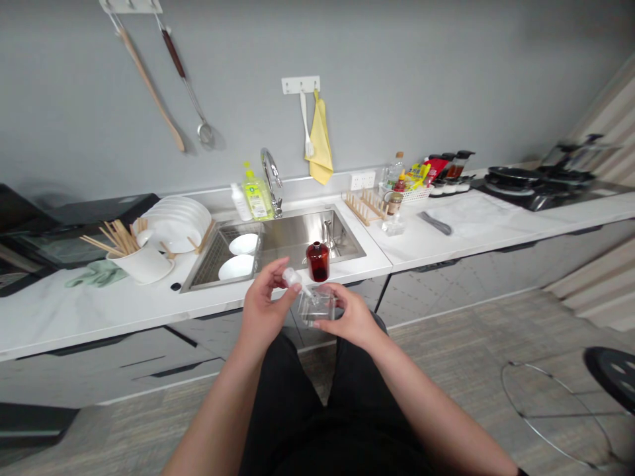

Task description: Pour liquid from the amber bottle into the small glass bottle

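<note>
My left hand [265,307] pinches a small white pump cap [292,278] with a thin tube, its tip pointing down into a clear square bottle [317,305]. My right hand [350,317] grips that clear bottle from the right side, in front of my lap. Both are held just below the counter's front edge. A dark red bottle [317,261] stands upright on the counter edge right behind my hands, in front of the steel sink [307,231].
Two white bowls [239,256] lie in the sink's left rack. White plates [176,221] and a cup of chopsticks [136,254] stand left. A wooden rack [367,205], condiment basket [414,182] and stove [538,182] are right. A wire stool frame [555,413] stands on the floor at right.
</note>
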`<state>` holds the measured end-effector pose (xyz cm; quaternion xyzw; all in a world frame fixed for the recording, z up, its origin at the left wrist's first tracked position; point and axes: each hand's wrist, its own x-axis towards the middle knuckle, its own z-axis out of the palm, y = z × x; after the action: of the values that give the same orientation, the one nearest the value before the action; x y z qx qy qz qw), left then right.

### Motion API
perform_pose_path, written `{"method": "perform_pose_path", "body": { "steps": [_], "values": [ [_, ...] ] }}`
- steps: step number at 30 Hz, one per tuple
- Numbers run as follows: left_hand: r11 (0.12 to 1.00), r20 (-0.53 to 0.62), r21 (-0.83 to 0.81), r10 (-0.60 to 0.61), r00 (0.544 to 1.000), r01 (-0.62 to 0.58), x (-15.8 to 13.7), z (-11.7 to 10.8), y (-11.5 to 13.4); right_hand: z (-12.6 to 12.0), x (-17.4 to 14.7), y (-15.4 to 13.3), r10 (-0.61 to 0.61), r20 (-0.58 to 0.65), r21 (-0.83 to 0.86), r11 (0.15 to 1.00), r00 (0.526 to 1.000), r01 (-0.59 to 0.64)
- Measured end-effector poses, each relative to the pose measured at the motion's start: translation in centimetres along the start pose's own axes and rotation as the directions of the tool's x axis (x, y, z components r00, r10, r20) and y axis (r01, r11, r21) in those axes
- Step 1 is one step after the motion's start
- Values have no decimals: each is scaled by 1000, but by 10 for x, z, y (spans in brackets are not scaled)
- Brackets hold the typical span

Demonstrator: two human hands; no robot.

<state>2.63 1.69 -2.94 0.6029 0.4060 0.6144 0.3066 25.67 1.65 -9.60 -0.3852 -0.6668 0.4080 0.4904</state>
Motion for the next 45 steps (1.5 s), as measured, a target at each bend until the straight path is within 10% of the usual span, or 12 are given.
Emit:
{"method": "perform_pose_path", "body": {
  "steps": [19, 32, 41, 45],
  "values": [
    [984, -46, 179, 32, 998, -24, -8, -7, 4, 2, -1, -2, 13, 1, -12, 1000, 1000, -13],
    [993, -103, -117, -26, 994, 14, -15, -25, -6, 7, 1, 6, 20, 10, -21, 1000, 1000, -19],
    [964, -335, -251, -173, 926, 90, -27, -100, -43, 14, 6, 13, 36, 43, 14, 999, 998, -37],
    [966, -545, -233, -222, 808, 109, -25, -171, -68, 19, 10, 20, 33, 66, 26, 999, 997, -34]
  ]
}}
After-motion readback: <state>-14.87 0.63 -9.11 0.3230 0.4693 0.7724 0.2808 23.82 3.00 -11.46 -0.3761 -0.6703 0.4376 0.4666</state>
